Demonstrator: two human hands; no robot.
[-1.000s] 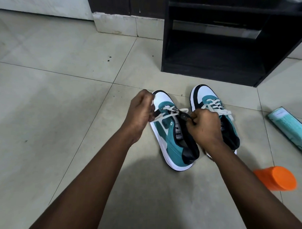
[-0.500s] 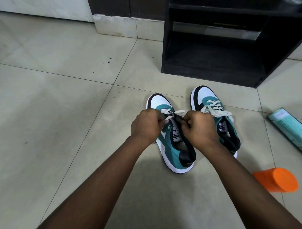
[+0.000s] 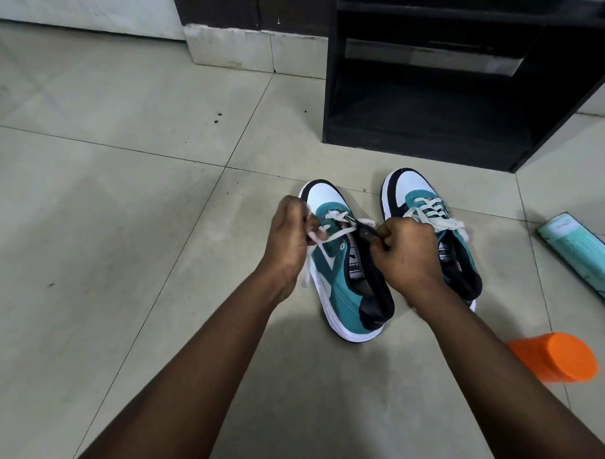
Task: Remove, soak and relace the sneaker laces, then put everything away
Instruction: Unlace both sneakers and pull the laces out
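Two teal, white and black sneakers stand side by side on the tiled floor, toes pointing away. On the left sneaker (image 3: 340, 285) a white lace (image 3: 331, 234) is threaded only through the front eyelets. My left hand (image 3: 288, 241) pinches that lace at the shoe's left side, and a loose end hangs below the hand. My right hand (image 3: 404, 255) grips the black tongue and eyelet edge of the same shoe. The right sneaker (image 3: 432, 213) is fully laced, and my right hand hides part of it.
A black open shelf unit (image 3: 453, 97) stands just beyond the shoes. An orange container (image 3: 557, 356) lies on its side at the right. A pale teal pack (image 3: 581, 249) lies further right. Bare floor tiles (image 3: 106, 222) spread to the left.
My left hand has drawn back to the left and a little up, pulling the lace out sideways. The right hand stays on the tongue.
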